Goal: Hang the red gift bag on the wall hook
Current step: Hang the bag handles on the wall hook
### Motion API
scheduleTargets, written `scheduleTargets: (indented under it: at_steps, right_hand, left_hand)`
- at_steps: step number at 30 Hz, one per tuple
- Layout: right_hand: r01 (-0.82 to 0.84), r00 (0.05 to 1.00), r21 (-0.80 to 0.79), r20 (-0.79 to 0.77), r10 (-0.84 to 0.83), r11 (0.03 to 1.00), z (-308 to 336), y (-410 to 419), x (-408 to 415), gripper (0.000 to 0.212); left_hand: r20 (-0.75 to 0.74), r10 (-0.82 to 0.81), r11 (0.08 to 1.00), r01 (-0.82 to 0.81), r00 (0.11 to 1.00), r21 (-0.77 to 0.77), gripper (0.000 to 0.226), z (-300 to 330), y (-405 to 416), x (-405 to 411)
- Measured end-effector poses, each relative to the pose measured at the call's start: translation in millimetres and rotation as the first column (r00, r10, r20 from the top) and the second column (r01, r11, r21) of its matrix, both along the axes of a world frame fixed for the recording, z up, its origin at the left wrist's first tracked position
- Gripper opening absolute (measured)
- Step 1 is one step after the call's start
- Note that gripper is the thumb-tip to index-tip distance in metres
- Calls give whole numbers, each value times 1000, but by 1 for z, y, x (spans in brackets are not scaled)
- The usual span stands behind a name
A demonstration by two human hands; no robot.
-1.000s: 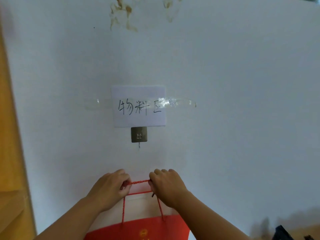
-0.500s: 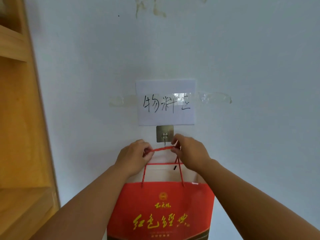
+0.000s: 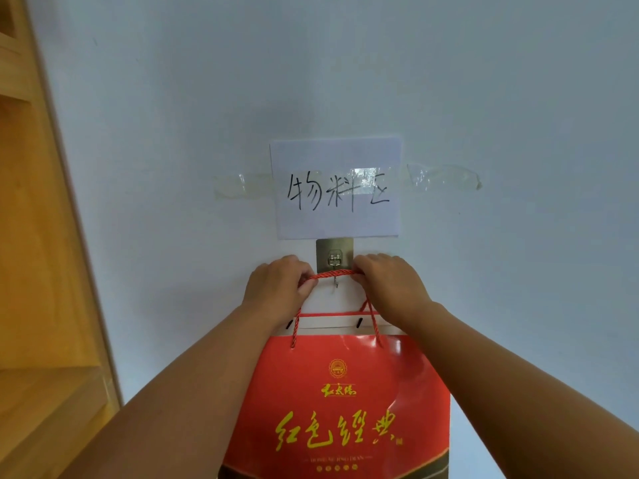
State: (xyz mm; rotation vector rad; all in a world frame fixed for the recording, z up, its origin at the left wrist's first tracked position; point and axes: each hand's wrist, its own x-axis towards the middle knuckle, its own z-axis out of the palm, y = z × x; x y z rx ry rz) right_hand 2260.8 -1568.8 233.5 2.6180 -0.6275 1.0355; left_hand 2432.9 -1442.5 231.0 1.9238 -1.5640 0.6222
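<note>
hands meet high against the pale wall, both closed on the red rope handles of the red gift bag. left hand has its fingers curled tight over the left end of the rope, thumb tucked beneath; right hand pinches the right end the same way, fingers folded down over it. between the 2 sets of fingertips the rope runs taut and level, crossing the wall hook at the foot of its square metal plate, just above the small prong that pokes down below the rope. whether the rope sits on the prong or only in front of it cannot be told. below the fingers the rope ends drop to the bag's white inner rim, and the bag hangs flat to the wall between the 2 forearms, gold characters on its front. above the fingers, just over the hook plate, a taped paper sign carries handwritten characters. far left of the left hand stands wooden shelving.
</note>
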Motion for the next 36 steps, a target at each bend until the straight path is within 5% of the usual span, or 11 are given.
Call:
scheduleTargets:
  at_steps: [20,36]
  right_hand:
    - [168,896,-168,-384,-222,971,-31,6,10,22]
    - [107,948,-44,-295,-115,993,-49,23,-1,15]
  left_hand:
    - [73,80,997,-80,994,-4,20,-46,-12,-8]
    - [9,178,983,-178,984,41,37,-80,30,-32]
